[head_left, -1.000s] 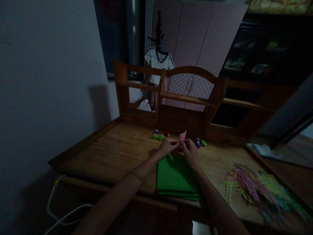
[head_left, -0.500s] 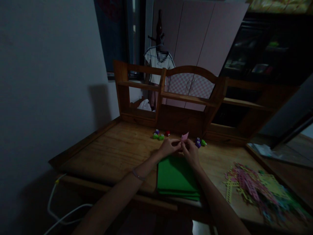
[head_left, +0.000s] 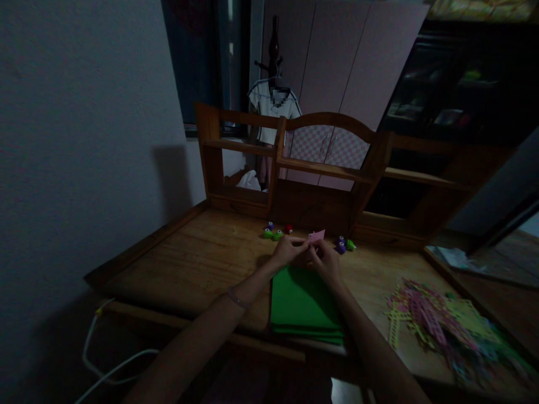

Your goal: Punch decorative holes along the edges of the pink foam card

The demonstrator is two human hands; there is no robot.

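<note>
A small flat pink piece point(head_left: 318, 235) with dark marks or holes along its left edge sticks up between my fingertips. My left hand point(head_left: 289, 249) is closed, its thumb and fingers pinching at the piece's lower left. From the other side my right hand point(head_left: 327, 261) pinches the same piece, fingers bent. Both hands are above the far end of a stack of green sheets point(head_left: 305, 306). Behind them on the desk lie small round pieces: green ones point(head_left: 277, 235), a red one point(head_left: 288, 229) and purple ones point(head_left: 341, 247), several with a white ring.
At the right of the wooden desk point(head_left: 189, 264) lies a heap of pink, yellow and green cut-out strips point(head_left: 438, 320). A wooden shelf unit point(head_left: 328, 168) rises along the back edge. A white cable point(head_left: 90, 359) hangs at the lower left.
The pink piece has turned and tilted to the right between my fingers. Both hands have shifted slightly to the left and away from me.
</note>
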